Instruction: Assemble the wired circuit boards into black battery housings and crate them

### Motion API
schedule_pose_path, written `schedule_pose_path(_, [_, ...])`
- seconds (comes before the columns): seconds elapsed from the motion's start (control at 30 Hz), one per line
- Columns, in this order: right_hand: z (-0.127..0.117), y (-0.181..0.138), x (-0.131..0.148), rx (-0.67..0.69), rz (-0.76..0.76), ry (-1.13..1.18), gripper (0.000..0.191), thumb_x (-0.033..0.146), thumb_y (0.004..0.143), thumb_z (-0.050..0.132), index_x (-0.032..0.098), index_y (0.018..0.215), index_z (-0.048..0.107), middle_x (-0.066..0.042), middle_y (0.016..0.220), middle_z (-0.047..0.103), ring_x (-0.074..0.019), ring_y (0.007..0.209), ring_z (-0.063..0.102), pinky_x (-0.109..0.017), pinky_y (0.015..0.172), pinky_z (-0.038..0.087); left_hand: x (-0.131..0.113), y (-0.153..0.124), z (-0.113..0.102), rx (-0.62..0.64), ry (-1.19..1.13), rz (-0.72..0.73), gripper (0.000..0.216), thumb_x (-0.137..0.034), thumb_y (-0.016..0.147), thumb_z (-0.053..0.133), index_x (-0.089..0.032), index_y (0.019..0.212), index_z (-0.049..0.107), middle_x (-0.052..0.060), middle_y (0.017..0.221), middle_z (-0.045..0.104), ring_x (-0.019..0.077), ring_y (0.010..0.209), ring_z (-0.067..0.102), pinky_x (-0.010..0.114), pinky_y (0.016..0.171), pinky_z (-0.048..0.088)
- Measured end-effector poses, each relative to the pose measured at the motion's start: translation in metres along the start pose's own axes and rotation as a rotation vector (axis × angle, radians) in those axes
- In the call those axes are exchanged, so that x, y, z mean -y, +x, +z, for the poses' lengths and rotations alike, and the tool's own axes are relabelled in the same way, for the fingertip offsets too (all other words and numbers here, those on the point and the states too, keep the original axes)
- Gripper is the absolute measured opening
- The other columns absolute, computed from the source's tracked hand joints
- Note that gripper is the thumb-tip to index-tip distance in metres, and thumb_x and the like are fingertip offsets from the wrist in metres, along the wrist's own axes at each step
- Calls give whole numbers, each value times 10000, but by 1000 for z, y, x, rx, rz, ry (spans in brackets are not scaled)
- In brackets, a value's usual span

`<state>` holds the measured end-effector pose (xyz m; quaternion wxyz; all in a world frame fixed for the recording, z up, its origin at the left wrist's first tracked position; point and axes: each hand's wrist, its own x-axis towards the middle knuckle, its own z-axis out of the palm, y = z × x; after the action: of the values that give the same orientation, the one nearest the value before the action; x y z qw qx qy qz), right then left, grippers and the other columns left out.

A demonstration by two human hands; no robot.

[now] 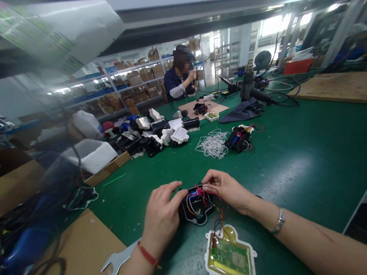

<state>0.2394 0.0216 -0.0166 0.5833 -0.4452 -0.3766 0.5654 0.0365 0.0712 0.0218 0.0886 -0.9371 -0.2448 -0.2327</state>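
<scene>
Your left fingers [171,187] are spread against the black housing [197,205]; your right fingers [212,175] pinch wires [203,193], circuit board [230,257] on their near side.

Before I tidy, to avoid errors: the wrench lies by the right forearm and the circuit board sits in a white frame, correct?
No: the head view shows the wrench by the left forearm. The circuit board sits in a white frame.

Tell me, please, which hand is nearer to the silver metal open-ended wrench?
Left. The left hand is just beyond the wrench, to its right; the right hand is farther off, at the black plastic housing's right side.
</scene>
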Motion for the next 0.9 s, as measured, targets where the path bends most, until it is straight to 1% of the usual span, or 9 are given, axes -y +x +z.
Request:
schedule_pose_path(0.1, [0, 0, 0, 1, 2, -12, 364, 387, 609, 781, 163, 757, 534, 26, 692, 573, -95, 650, 514, -228, 605, 396, 8, -13, -7, 8, -67, -123, 404, 16, 815, 351, -207, 1007, 628, 76, 1124, 588, 208, 1014, 537, 383, 818, 465])
schedule_pose_path(0.17, [0, 0, 0, 2, -6, -11, 360, 383, 607, 780, 165, 752, 533, 32, 684, 565, -93, 640, 514, -226, 595, 394, 11, -22, -8, 25, -93, -154, 452, 24, 801, 336, -215, 1064, 614, 74, 1137, 578, 196, 1029, 535, 380, 848, 475])
schedule_pose_path(0.23, [0, 0, 0, 3, -16, -9, 362, 388, 604, 781, 166, 750, 535, 36, 681, 559, -92, 633, 513, -228, 591, 397, 12, -30, -7, 52, -75, -129, 491, 19, 801, 338, -217, 1159, 576, 83, 1144, 572, 196, 1030, 535, 375, 848, 486])
schedule_pose_path(0.33, [0, 0, 1, 10, -16, -12, 357, 391, 612, 778, 168, 748, 534, 36, 675, 558, -93, 628, 512, -228, 579, 399, 10, -40, -9, 77, 24, -41, 512, 4, 814, 355, -206, 1250, 523, 108, 1136, 579, 212, 988, 547, 372, 786, 510])
schedule_pose_path(0.4, [0, -1, 1, 14, -5, -14, 347, 383, 619, 775, 168, 741, 532, 35, 668, 558, -93, 624, 509, -226, 573, 396, 5, -46, -12, 80, 79, 23, 493, -7, 823, 363, -197, 1244, 532, 118, 1109, 593, 218, 943, 559, 364, 733, 521])
schedule_pose_path(0.5, [0, -1, 2, 17, 12, -22, 331, 366, 625, 771, 168, 735, 530, 33, 664, 558, -92, 618, 505, -224, 569, 386, -5, -55, -19, 95, 86, 87, 456, -13, 836, 345, -176, 1200, 565, 124, 1056, 611, 210, 904, 568, 350, 703, 530])
schedule_pose_path(0.63, [1, -1, 3, 14, 25, -32, 319, 353, 636, 765, 163, 743, 532, 35, 674, 558, -86, 630, 507, -220, 585, 382, -17, -61, -23, 145, 38, 95, 418, -33, 852, 347, -154, 1182, 573, 129, 1044, 608, 212, 888, 561, 364, 699, 534])
schedule_pose_path(0.8, [1, -1, 3, 9, 24, -32, 303, 328, 641, 762, 166, 752, 531, 42, 673, 554, -81, 624, 501, -212, 571, 374, -21, -61, -21, 102, 2, 64, 378, -39, 861, 375, -129, 1171, 571, 128, 1008, 610, 211, 868, 553, 363, 688, 526])
schedule_pose_path(0.9, [0, -1, 2, 17, 24, -38, 286, 319, 656, 753, 167, 752, 530, 41, 675, 554, -78, 622, 502, -209, 568, 374, -22, -60, -18, 120, 3, 55, 363, -49, 863, 388, -128, 1162, 578, 130, 1012, 608, 219, 876, 551, 375, 690, 529])
